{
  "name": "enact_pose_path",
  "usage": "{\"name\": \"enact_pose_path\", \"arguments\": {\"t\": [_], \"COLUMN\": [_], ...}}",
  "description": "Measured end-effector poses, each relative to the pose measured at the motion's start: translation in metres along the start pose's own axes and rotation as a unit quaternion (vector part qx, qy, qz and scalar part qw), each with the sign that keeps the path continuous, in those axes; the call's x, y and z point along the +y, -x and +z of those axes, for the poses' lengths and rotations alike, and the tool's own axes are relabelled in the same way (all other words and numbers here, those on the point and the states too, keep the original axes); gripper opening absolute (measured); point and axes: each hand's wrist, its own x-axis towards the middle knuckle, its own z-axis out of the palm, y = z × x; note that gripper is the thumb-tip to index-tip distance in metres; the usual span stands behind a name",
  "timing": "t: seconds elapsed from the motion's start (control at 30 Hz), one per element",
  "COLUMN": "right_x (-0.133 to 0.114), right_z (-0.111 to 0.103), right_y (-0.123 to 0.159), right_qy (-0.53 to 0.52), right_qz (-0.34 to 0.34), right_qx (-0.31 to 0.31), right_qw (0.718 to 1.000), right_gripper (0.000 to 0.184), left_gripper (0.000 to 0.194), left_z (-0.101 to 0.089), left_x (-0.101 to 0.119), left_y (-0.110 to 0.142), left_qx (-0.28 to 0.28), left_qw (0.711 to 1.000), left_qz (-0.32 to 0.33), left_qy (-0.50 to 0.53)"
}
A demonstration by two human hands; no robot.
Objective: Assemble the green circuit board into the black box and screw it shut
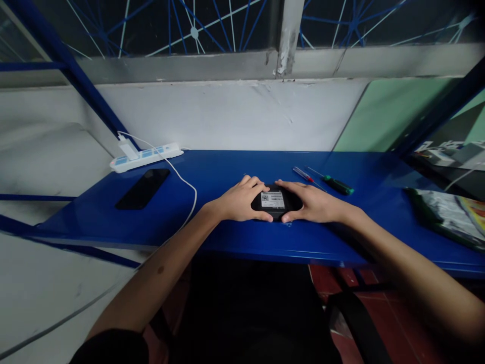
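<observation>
A small black box-shaped device (288, 201) with a white printed label (272, 199) lies on the blue table (227, 237), label side up. My left hand (242, 198) is curled round its left side, thumb along the near edge and fingers over the far edge. Round the right side, my right hand (312, 201) grips it in the same way, thumb in front. Both palms cover the device's ends. Just beyond my right hand lie a screwdriver with a green and black handle (338, 185) and a slim clear-handled screwdriver with a red collar (303, 174).
A black phone (144, 189) rests on the table's left part. Behind it sits a white power strip (147, 157) with a charger (129, 149); its white cable (191, 188) curves past my left forearm. Plastic packaging (447, 215) lies at the right edge. Blue frame posts rise at both sides.
</observation>
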Motion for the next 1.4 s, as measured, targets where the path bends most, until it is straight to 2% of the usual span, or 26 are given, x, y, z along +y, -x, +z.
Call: {"name": "enact_pose_path", "arguments": {"t": [0.13, 0.27, 0.33, 0.37, 0.47, 0.57, 0.67, 0.8, 0.87, 0.93, 1.0, 1.07, 1.23, 1.3, 1.4], "right_x": [0.004, 0.013, 0.019, 0.023, 0.035, 0.045, 0.051, 0.054, 0.052, 0.048, 0.042, 0.038, 0.036, 0.038, 0.038], "right_z": [0.003, -0.005, -0.014, -0.018, -0.024, -0.019, -0.012, -0.015, -0.022, -0.029, -0.032, -0.031, -0.018, -0.012, -0.006], "right_y": [-0.001, -0.008, -0.016, -0.022, -0.038, -0.048, -0.050, -0.045, -0.041, -0.037, -0.033, -0.031, -0.037, -0.041, -0.044], "right_qy": [0.007, 0.118, 0.204, 0.252, 0.321, 0.304, 0.283, 0.256, 0.227, 0.161, 0.057, -0.048, -0.146, -0.180, -0.195], "right_qz": [-0.016, -0.019, 0.026, 0.061, 0.142, 0.177, 0.175, 0.154, 0.129, 0.085, 0.044, 0.019, 0.000, 0.006, 0.018], "right_qx": [0.026, 0.128, 0.171, 0.173, 0.113, 0.083, 0.073, 0.074, 0.120, 0.225, 0.323, 0.380, 0.460, 0.463, 0.446], "right_qw": [1.000, 0.985, 0.964, 0.950, 0.929, 0.933, 0.940, 0.952, 0.958, 0.957, 0.944, 0.923, 0.876, 0.868, 0.873], "right_gripper": [0.102, 0.065, 0.055, 0.051, 0.045, 0.044, 0.045, 0.046, 0.046, 0.046, 0.044, 0.041, 0.037, 0.040, 0.042], "left_gripper": [0.088, 0.086, 0.085, 0.086, 0.087, 0.087, 0.086, 0.077, 0.076, 0.077, 0.079, 0.082, 0.084, 0.084, 0.085], "left_z": [0.003, 0.008, 0.010, 0.011, 0.012, 0.013, 0.014, 0.017, 0.018, 0.018, 0.019, 0.018, 0.017, 0.017, 0.017], "left_x": [-0.001, -0.002, -0.003, -0.003, -0.005, -0.006, -0.007, -0.006, -0.006, -0.006, -0.006, -0.006, -0.006, -0.007, -0.007], "left_y": [0.002, 0.005, 0.006, 0.007, 0.010, 0.012, 0.013, 0.012, 0.011, 0.011, 0.011, 0.011, 0.012, 0.011, 0.011], "left_qx": [0.004, 0.018, 0.026, 0.029, 0.042, 0.057, 0.070, 0.077, 0.078, 0.077, 0.075, 0.074, 0.061, 0.059, 0.053], "left_qw": [1.000, 1.000, 0.999, 0.999, 0.998, 0.995, 0.993, 0.994, 0.995, 0.995, 0.996, 0.996, 0.997, 0.997, 0.998], "left_qz": [0.007, 0.010, 0.015, 0.020, 0.041, 0.068, 0.086, 0.069, 0.060, 0.055, 0.054, 0.053, 0.047, 0.046, 0.046], "left_qy": [-0.003, -0.018, -0.023, -0.025, -0.033, -0.034, -0.026, -0.017, -0.015, -0.016, -0.019, -0.018, -0.004, -0.002, -0.003]}}
